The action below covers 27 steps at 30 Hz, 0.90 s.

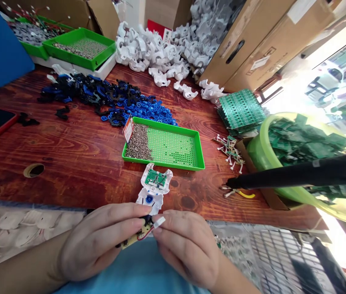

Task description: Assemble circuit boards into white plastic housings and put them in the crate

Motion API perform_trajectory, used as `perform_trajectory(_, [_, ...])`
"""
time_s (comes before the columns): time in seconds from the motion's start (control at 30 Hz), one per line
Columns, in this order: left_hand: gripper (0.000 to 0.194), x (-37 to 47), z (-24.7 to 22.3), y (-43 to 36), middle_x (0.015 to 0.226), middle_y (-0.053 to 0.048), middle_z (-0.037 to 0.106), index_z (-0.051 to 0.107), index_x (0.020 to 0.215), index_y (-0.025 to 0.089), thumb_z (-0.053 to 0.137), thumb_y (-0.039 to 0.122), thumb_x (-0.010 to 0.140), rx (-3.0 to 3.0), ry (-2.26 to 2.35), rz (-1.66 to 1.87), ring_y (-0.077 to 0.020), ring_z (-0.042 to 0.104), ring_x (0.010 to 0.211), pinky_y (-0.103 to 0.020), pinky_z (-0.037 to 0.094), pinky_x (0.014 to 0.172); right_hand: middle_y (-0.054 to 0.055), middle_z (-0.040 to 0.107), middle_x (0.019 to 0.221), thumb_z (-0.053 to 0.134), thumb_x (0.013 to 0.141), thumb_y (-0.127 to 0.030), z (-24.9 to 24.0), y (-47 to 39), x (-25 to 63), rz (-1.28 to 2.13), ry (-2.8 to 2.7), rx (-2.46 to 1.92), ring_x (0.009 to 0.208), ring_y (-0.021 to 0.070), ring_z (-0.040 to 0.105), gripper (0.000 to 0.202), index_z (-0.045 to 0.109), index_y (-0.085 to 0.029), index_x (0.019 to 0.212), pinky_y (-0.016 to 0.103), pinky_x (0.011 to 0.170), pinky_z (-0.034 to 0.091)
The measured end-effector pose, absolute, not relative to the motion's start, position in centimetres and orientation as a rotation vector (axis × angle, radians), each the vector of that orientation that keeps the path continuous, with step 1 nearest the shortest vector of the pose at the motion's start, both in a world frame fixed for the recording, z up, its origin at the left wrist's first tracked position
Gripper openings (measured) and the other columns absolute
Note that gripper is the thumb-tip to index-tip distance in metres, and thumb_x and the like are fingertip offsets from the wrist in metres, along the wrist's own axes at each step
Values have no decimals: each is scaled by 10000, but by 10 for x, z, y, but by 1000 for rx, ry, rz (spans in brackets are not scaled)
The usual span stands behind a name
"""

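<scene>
My left hand (99,239) is closed around a small tan circuit board (130,241), with dark parts near its upper end. Between the fingertips of my right hand (188,245) is a white plug connector (159,222), whose red and dark wires run towards the board. Both hands meet at the table's front edge, and the fingers hide part of the board. Just beyond them lies a white plastic housing (141,176) carrying a green circuit board (155,178). A second white shell piece (157,199) with a blue round part (149,199) sits nearer, partly behind my fingers.
A green tray (202,155) of small screws (138,143) stands beyond the housing. Blue and black plastic parts (148,108) and white shells (157,51) are heaped behind. Right are stacked green panels (240,110), wired pieces (229,151), a yellow-green tub (260,143) and a black bar (298,171).
</scene>
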<state>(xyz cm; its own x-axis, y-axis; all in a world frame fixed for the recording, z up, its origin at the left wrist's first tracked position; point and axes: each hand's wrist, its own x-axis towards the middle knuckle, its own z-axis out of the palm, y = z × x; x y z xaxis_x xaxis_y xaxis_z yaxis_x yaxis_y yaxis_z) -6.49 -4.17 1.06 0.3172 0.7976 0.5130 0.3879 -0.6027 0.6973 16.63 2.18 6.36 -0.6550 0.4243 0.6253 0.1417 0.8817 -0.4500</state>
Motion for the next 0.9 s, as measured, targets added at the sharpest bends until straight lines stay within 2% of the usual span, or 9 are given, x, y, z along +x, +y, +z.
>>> perform_trajectory(0.13, [773,-74,17,-37,1385,13,611,349,1485,369,546,52,808,2173,997,1101,-211,679,1120,-291,572,957,84,745,1000,553,878,-92,68,22,166,441,-2299,-387,1034,127,688,239,631,-114,1102,192,975,549])
perform_trajectory(0.23, [745,-72,19,-38,1349,43,641,401,1457,378,549,50,805,2114,1062,1161,-201,685,1107,-264,555,976,90,740,1000,553,877,-92,70,23,165,470,-2319,-411,1004,126,693,231,620,-120,1096,210,944,569])
perform_trajectory(0.3, [779,-71,20,-39,1348,43,641,367,1475,377,533,20,803,2140,1076,1155,-185,678,1118,-250,540,993,101,735,1001,549,873,-78,71,24,165,502,-2323,-415,1014,135,689,230,618,-111,1090,222,917,580])
perform_trajectory(0.4, [817,-73,25,-39,1341,1,646,290,1518,326,526,10,802,2250,1058,1022,-192,659,1155,-267,520,1020,116,727,1021,531,884,-72,73,24,165,561,-2335,-415,1045,145,680,226,616,-93,1093,225,869,588])
perform_trajectory(0.5, [790,-75,34,-39,1282,-46,681,311,1518,252,561,53,796,2385,1048,922,-206,676,1130,-274,515,1026,107,726,1045,504,913,-91,75,23,167,610,-2370,-423,1061,133,673,229,609,-105,1116,213,839,584])
perform_trajectory(0.57, [736,-76,41,-37,1222,-49,711,425,1456,227,606,74,759,2479,1059,878,-208,703,1078,-259,522,1015,106,725,1054,494,927,-104,77,22,169,621,-2387,-410,1068,129,669,227,609,-106,1123,210,844,579])
perform_trajectory(0.7, [407,-74,53,-34,1088,-30,765,682,1103,231,673,120,712,2616,1072,860,-199,742,976,-209,515,999,107,717,1083,478,939,-107,79,22,173,646,-2409,-387,1075,123,660,243,612,-95,1141,202,875,568])
perform_trajectory(0.8, [220,-73,56,-35,997,-40,792,711,960,225,686,188,745,2711,1085,833,-189,749,940,-192,494,1012,101,712,1098,486,934,-95,79,21,174,668,-2407,-371,1092,114,649,252,614,-95,1151,187,907,555])
perform_trajectory(0.9, [234,-72,54,-38,1005,-9,795,699,970,227,602,126,782,2800,1105,835,-154,725,993,-189,451,1053,101,709,1087,481,931,-76,79,20,174,707,-2367,-396,1064,118,659,247,624,-87,1132,194,902,562])
